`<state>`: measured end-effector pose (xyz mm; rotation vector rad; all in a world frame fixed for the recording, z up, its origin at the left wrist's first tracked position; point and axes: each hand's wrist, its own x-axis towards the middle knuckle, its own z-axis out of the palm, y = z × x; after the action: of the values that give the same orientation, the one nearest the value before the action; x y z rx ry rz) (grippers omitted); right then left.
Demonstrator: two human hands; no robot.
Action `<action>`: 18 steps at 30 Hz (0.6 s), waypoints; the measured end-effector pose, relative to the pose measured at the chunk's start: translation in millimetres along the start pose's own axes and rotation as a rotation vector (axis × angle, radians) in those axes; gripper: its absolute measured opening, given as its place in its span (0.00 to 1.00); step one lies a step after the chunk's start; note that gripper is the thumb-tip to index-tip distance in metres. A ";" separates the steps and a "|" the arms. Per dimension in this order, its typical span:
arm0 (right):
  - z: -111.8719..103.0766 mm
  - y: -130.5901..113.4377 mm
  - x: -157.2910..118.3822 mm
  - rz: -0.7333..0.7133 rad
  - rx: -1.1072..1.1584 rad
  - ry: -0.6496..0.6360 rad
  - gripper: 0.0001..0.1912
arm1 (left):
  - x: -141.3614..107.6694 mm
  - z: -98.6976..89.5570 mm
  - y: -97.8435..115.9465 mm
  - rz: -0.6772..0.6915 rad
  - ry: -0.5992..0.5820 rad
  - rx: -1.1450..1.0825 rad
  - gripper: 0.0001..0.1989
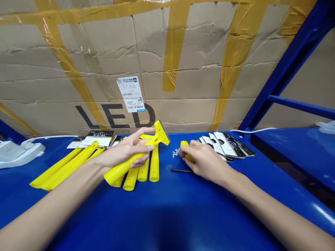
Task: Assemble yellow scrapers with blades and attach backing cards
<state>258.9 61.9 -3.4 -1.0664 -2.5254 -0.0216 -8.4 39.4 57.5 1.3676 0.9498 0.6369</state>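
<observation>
My left hand [131,150] is wrapped around a yellow scraper [125,168], its wide head with a dark blade edge pointing up and to the right. Several other yellow scrapers [154,164] lie beneath and beside it on the blue surface. My right hand [201,158] has its fingers closed on a small yellow plastic piece [185,144]; the fingers hide part of it. Just left of these fingertips is a little heap of small silver screws [176,152]. A dark thin rod, perhaps a screwdriver shaft [180,170], runs under my right hand.
Yellow-handled tools with cards [68,164] lie at left. Black-and-white cards [227,144] are fanned out at right. A taped cardboard box [193,69] stands behind the blue surface [146,212]. A white power strip [23,155] is far left, a blue frame post [277,75] at right.
</observation>
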 end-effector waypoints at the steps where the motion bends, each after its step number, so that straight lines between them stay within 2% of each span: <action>1: 0.6 -0.7 0.7 -0.008 -0.015 -0.006 0.08 | 0.7 -2.4 -0.4 -0.019 -0.007 -0.047 0.29; 6: 1.5 -1.8 2.8 -0.013 0.009 -0.027 0.08 | 1.6 -8.5 -0.2 -0.051 -0.053 -0.154 0.32; 12: 2.0 0.5 4.3 0.066 0.146 -0.032 0.09 | 2.2 -6.7 -2.3 -0.066 -0.100 -0.167 0.33; 18: -0.9 0.6 5.9 0.105 0.306 -0.101 0.14 | 3.3 -5.9 -6.7 -0.081 -0.087 -0.177 0.33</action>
<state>256.0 66.2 -0.5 -1.0941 -2.4515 0.4436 -12.7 44.4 50.6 1.1850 0.8546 0.5815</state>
